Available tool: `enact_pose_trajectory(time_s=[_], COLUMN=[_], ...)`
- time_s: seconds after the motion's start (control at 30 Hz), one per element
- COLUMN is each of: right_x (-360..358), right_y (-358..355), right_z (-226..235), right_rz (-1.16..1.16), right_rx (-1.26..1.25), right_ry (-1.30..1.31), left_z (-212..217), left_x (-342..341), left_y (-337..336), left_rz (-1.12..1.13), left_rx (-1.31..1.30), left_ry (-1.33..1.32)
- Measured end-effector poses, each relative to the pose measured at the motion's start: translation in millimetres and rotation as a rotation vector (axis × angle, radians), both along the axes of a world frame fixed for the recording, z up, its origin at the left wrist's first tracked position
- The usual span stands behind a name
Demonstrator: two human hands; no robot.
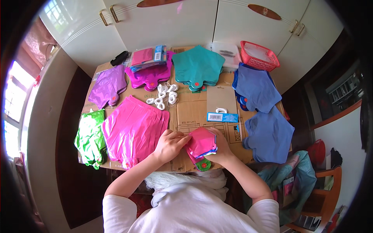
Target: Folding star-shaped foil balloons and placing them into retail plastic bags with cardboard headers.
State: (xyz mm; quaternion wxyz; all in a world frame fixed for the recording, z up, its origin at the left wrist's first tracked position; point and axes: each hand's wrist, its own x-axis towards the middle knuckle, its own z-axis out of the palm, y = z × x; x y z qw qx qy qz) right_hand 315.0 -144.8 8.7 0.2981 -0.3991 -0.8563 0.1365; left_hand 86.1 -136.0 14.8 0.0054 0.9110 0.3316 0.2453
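Observation:
Near the table's front edge I hold a small folded stack of shiny foil pieces (201,141), pink on top with blue, white and purple edges showing on the right. My right hand (220,146) wraps round the stack's right side; some of its fingers are hidden behind it. At the left edge, my left hand (171,144) pinches the stack with thumb and fingers together. A green rounded tab (203,165) with a red dot hangs out below. Just left of my left hand lies a fanned pile of pink foil pieces (136,130).
Cardboard (186,108) covers the table. Around it lie green (90,136), lilac (108,85), magenta (149,77), teal (199,66) and blue foil piles (269,136). White string bundles (165,95), a backing card (221,99), finished-looking packs (149,57) and a red basket (259,55) sit there too.

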Motion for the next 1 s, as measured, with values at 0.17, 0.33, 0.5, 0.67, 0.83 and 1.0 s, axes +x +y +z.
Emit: enact_pose_trajectory(time_s=[0.17, 0.33, 0.5, 0.67, 0.83, 1.0], right_x=[4, 36, 12, 21, 23, 25], right_y=[-3, 22, 26, 33, 33, 34], right_z=[3, -14, 6, -7, -6, -2], right_rz=[0.018, 0.182, 0.116, 0.277, 0.290, 0.331], right_rx=[-0.076, -0.054, 0.183, 0.220, 0.223, 0.209], right_ry=[0.134, 0.021, 0.079, -0.122, -0.207, -0.284], left_z=[2, 5, 6, 2, -1, -1], left_x=[0, -1, -4, -7, -10, -13], left_y=[-9, -6, -9, -7, -7, -6], left_rz=[-0.010, -0.055, -0.041, -0.059, -0.070, -0.071], left_rx=[0.120, 0.103, 0.090, 0.050, 0.041, 0.015], left_ry=[0.205, 0.216, 0.228, 0.203, 0.204, 0.192])
